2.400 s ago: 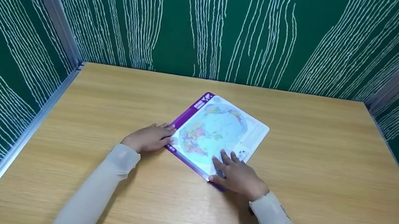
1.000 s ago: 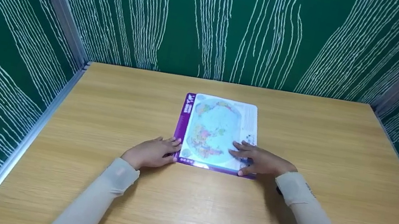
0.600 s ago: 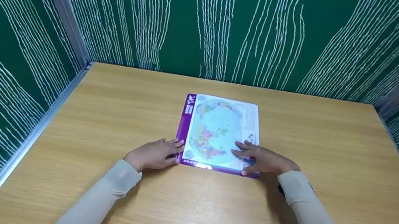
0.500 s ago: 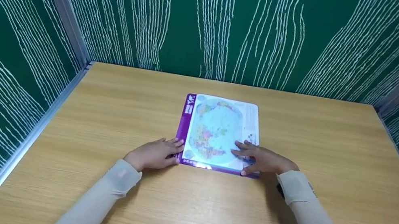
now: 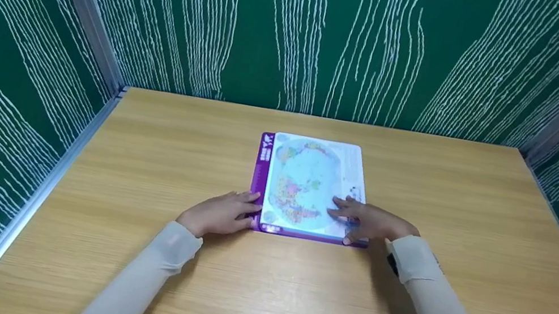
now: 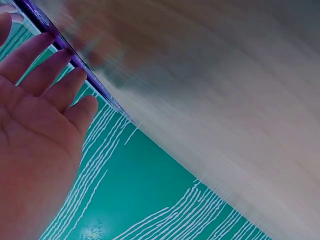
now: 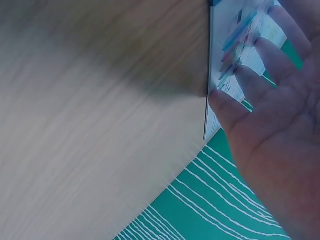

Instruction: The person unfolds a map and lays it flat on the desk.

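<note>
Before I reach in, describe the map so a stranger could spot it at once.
Start at the wooden table in front of the green wall. On it lies the map, touched near its closer corners by the left hand and right hand. Unlike the plain wood around it, it shows a pale blue oval and purple edging.

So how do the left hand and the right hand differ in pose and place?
The left hand rests on the purple border of the world map board; the right hand reaches across its white margin. The left hand points rightward, the right hand leftward. Both touch the board, fingers extended.
</note>
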Available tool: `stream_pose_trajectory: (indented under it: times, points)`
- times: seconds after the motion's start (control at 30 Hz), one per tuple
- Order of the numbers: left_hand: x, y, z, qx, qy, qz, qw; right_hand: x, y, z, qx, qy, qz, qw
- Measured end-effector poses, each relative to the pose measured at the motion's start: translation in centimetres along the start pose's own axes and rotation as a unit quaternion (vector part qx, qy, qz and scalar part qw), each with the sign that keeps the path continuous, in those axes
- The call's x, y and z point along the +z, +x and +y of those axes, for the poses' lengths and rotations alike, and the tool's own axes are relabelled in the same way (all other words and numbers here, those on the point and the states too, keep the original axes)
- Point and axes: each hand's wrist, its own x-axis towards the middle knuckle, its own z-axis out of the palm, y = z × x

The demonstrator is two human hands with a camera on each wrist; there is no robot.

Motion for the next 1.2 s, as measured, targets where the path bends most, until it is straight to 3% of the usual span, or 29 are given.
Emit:
stream_pose_trajectory:
  times: [0.27,0.47,0.8,1.2]
  points:
    - [-0.6,0.9,0.0,-0.021,-0.016,0.007,0.9996,-0.3,-0.2,-0.8,0.065,0.0,0.007,0.998]
    - [-1.0,1.9,-0.3,-0.037,-0.026,-0.004,0.999,0.0,0.2,-2.0,0.034,-0.017,0.029,0.999]
    - [-1.0,2.8,-0.8,-0.044,-0.045,-0.026,0.9977,2.5,1.9,-4.6,-0.013,-0.042,0.086,0.995]
    - [-1.1,3.1,-0.4,-0.063,-0.065,-0.049,0.9948,4.8,4.4,-8.6,0.031,-0.073,0.089,0.993]
